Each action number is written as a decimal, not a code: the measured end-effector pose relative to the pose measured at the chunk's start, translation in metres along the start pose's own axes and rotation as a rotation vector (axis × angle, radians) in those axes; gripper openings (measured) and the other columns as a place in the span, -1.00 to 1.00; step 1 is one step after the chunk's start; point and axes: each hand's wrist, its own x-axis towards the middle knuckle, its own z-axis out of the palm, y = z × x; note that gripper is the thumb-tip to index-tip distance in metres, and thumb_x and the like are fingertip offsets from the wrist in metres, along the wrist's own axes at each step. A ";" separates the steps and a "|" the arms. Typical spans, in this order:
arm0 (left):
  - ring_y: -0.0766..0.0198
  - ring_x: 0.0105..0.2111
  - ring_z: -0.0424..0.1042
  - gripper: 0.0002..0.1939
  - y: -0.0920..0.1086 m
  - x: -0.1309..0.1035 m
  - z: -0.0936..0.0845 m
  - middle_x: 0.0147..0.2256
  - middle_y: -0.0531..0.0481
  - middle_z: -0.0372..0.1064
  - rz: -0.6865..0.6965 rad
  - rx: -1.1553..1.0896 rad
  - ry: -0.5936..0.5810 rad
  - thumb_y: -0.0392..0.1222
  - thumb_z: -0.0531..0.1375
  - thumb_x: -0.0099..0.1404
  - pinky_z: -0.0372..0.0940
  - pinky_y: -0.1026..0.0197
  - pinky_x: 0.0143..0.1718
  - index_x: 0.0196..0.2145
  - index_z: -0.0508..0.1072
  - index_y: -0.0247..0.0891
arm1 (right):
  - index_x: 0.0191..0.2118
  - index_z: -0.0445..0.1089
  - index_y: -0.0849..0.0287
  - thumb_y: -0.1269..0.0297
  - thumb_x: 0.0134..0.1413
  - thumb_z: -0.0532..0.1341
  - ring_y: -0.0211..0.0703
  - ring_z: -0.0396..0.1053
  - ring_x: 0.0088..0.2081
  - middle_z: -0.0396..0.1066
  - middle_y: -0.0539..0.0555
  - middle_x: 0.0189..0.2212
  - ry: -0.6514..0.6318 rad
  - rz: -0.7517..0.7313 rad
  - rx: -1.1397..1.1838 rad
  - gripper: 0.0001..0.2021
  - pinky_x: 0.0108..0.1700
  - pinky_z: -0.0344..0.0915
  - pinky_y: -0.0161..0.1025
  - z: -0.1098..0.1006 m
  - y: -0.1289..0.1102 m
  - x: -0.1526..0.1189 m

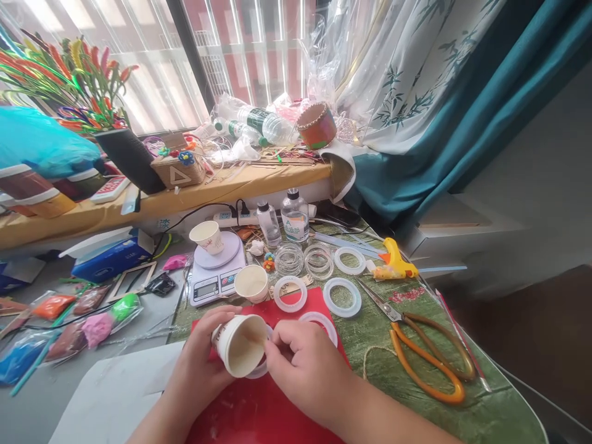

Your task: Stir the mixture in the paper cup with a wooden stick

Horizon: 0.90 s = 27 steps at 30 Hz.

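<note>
A white paper cup (pixel 240 346) is tilted in my left hand (pixel 210 345), its mouth turned toward me and to the right. The fingers wrap round its side. At the cup's right rim my right hand (pixel 303 354) is closed in a pinch; whatever is between its fingertips is too small to make out. Under the cup, partly hidden, lies a translucent ring mould (pixel 259 371) on a red sheet (pixel 250 416). More pale ring moulds (pixel 290 293) lie just beyond my hands, one partly covered by my right hand. Behind my left hand stands a second paper cup (pixel 252 283).
A kitchen scale (pixel 206 290) bears another paper cup (pixel 206 238). Two clear bottles (pixel 295 217) stand near a power strip (pixel 225 217). Orange-handled scissors (pixel 430 357) and a yellow glue gun (pixel 395 264) lie right. Bagged coloured clay (pixel 97 330) is at left.
</note>
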 end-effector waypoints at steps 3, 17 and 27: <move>-0.12 0.09 0.66 -0.35 0.004 0.000 0.002 0.11 -0.24 0.57 -0.009 0.004 0.016 -0.09 0.52 0.29 0.65 -0.03 -0.05 0.24 0.38 -0.04 | -0.49 0.19 0.08 0.28 0.26 0.23 -0.25 0.17 -0.48 0.24 -0.08 -0.55 -0.022 0.016 0.004 -0.71 -0.40 0.04 -0.27 0.001 0.001 0.000; -0.11 0.10 0.67 -0.36 0.003 0.002 0.003 0.12 -0.22 0.57 -0.003 0.002 0.015 -0.10 0.51 0.29 0.65 -0.02 -0.02 0.24 0.38 -0.03 | -0.48 0.18 0.08 0.29 0.29 0.23 -0.23 0.19 -0.46 0.27 -0.07 -0.52 -0.024 -0.052 -0.039 -0.70 -0.38 0.06 -0.27 0.000 0.000 -0.002; -0.08 0.12 0.65 -0.35 0.007 0.000 0.003 0.15 -0.21 0.56 -0.020 -0.031 -0.003 -0.12 0.51 0.31 0.62 -0.03 0.04 0.26 0.37 -0.01 | -0.46 0.21 0.07 0.24 0.29 0.20 -0.22 0.21 -0.45 0.29 -0.05 -0.52 -0.066 0.003 -0.014 -0.73 -0.39 0.06 -0.27 0.000 0.001 -0.001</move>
